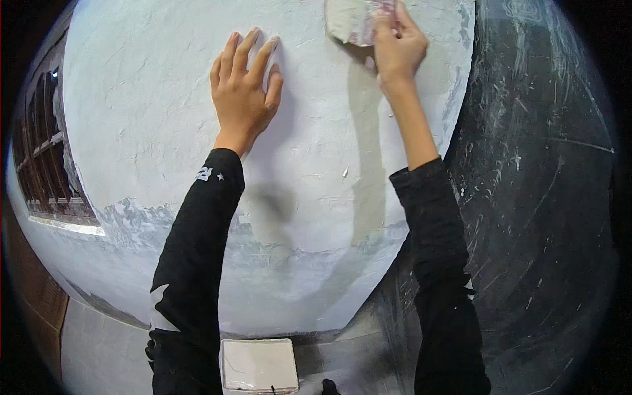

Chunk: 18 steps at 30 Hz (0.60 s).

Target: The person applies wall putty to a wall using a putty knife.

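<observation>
My left hand [243, 92] is laid on the white wall [316, 131], its fingers stretched and slightly apart, with nothing in it. At the top of the view, my right hand [400, 49] grips a flat putty scraper [351, 23]. Thick whitish putty or paint coats the scraper's blade, and reddish-purple patches show near my fingers. The blade lies against or very close to the wall; its upper end is cut off by the frame. A small white blob [345, 172] sticks to the wall below my hands.
A rectangular container [260, 363] with smooth off-white contents stands on the floor below. To the right is a dark, scratched, paint-marked surface [526, 217]. A window with brown bars [49, 151] is at the left. Grey bare patches [135, 220] cross the wall's lower part.
</observation>
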{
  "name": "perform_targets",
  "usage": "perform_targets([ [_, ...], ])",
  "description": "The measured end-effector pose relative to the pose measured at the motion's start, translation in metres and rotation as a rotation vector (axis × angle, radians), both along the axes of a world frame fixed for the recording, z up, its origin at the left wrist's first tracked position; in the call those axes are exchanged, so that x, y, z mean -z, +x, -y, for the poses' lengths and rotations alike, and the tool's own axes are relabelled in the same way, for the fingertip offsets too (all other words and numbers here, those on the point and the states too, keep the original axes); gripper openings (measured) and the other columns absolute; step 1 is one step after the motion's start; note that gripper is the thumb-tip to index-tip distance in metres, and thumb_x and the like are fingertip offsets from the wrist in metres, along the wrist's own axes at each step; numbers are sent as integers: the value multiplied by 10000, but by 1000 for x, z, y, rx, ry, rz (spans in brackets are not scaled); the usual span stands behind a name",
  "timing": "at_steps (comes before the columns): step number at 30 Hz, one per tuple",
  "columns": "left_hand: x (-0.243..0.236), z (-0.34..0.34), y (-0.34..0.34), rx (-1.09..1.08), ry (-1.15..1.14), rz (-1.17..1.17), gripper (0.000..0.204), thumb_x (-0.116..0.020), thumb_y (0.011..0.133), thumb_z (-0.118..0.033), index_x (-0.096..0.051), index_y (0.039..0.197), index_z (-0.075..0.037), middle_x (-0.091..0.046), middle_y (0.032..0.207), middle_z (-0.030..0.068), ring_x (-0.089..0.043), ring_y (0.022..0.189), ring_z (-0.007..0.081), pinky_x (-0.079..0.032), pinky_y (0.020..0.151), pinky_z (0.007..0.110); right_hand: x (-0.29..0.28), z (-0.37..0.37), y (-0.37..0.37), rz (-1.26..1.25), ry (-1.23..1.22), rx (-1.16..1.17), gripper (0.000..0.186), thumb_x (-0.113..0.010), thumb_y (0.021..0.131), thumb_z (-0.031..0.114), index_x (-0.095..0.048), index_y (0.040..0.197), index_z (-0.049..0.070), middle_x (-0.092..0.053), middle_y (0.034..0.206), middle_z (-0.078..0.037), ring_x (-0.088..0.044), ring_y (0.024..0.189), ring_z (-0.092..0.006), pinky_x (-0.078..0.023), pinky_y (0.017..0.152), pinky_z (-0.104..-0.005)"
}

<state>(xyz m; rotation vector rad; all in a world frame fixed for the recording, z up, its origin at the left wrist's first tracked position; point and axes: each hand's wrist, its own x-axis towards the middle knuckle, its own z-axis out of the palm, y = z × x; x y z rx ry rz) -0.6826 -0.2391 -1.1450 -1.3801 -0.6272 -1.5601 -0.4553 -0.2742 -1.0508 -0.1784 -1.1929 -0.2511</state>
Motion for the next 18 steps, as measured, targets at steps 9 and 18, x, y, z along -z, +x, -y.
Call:
perform_targets([
  [9, -1, 6, 2, -4, 5, 16, 442, -576, 884, -277, -621, 1324, -247, -531, 1446, 42, -399, 1414, 295, -295, 1151, 472, -1, 6, -1, -116, -94, 17, 401, -655, 895, 64, -642, 1288, -13, -667, 908, -89, -592, 803, -125, -497, 749, -282],
  [18, -1, 3, 10, 13, -10, 12, 461, -552, 907, -274, -592, 1366, -257, -521, 1465, 49, -402, 1418, 297, -291, 1152, 477, -6, 9, 43, -58, 50, -10, 422, -658, 901, 55, -620, 1308, -46, -725, 1112, -131, -678, 942, -145, -528, 891, -287],
])
